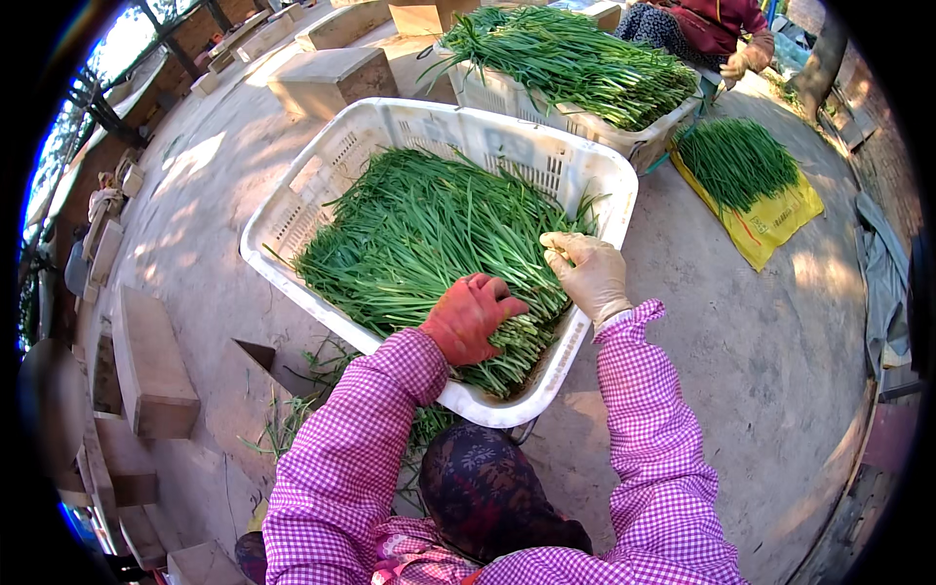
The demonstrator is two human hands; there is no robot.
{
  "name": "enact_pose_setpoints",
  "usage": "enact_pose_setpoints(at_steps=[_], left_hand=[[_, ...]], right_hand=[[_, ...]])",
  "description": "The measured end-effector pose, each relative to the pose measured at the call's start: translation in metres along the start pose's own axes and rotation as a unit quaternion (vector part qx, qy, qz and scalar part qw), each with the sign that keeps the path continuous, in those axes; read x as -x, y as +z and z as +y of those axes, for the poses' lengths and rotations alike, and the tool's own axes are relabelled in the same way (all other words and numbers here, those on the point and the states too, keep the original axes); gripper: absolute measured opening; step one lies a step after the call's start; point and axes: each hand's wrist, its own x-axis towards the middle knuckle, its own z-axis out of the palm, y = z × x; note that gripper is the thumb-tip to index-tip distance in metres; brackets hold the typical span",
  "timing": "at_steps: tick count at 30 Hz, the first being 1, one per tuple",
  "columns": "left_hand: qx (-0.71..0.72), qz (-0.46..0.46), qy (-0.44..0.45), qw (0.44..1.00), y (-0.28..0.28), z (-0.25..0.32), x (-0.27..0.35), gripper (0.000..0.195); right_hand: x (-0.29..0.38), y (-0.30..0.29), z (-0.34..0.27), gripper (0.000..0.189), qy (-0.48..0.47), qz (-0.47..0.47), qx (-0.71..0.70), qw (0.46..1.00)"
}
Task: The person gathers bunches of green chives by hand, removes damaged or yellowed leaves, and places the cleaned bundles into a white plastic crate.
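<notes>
Before me stands a white plastic crate (504, 415) filled with long green leafy stalks (439, 227), probably garlic chives, their pale cut ends towards the near right corner. My left hand (472, 318), in a reddish-orange glove, lies on the stalks near those ends, fingers spread and bent over them; whether it grips any is unclear. My right hand (585, 274), in a cream rubber glove, is at the crate's right side above the stalk ends, with thumb and fingertips drawn together. Whether something thin is between them cannot be seen.
Behind, a second white crate (504, 95) is heaped with stalks, beside a co-worker's gloved hand (746, 62). More stalks lie on a yellow sack (786, 219) at the right. Wooden boxes (153, 365) stand at the left, and loose leaves (281, 424) litter the ground near my knees.
</notes>
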Motion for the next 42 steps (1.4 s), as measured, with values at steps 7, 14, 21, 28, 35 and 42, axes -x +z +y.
enact_pose_setpoints(at_steps=[7, 14, 21, 28, 35, 42], left_hand=[[0.323, 0.126, -0.032, 0.938, -0.014, -0.036, 0.03, 0.053], [0.632, 0.25, -0.161, 0.715, -0.041, -0.04, 0.067, 0.045], [0.638, 0.345, -0.147, 0.673, -0.043, -0.038, 0.083, 0.043], [0.698, 0.321, -0.103, 0.632, -0.071, 0.011, 0.097, 0.046], [0.667, 0.294, -0.132, 0.672, -0.051, 0.007, 0.102, 0.063], [0.652, 0.286, -0.155, 0.685, -0.048, -0.011, 0.105, 0.052]], right_hand=[[0.001, 0.004, 0.004, 0.022, -0.036, 0.022, 0.03, 0.999], [0.002, -0.001, 0.0, 0.034, 0.007, -0.049, 0.029, 0.998], [0.007, 0.015, -0.037, 0.099, -0.134, -0.047, 0.009, 0.99], [0.019, 0.043, -0.158, 0.103, -0.183, -0.042, -0.352, 0.917], [0.035, 0.053, -0.144, 0.074, -0.077, -0.106, -0.506, 0.853], [0.035, 0.055, -0.132, 0.045, 0.026, -0.111, -0.598, 0.793]])
